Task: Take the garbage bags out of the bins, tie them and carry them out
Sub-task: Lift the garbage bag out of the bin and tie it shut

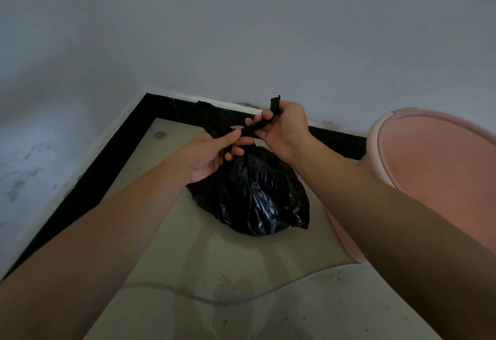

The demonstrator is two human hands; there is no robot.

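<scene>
A full black garbage bag (255, 194) rests on the tiled floor in the room's corner. Its top is gathered into two twisted ends that cross above it. My left hand (212, 154) pinches one end close to the bag's neck, and that end trails up and away behind the hand. My right hand (281, 127) grips the other end, whose tip sticks up above the fist. A pink bin (434, 178) stands just right of the bag, and I see no bag inside it.
Grey-white walls meet in a corner behind the bag, with a black skirting strip (112, 157) along their base. Beige floor tiles (241, 286) spread toward me, speckled with small dark crumbs.
</scene>
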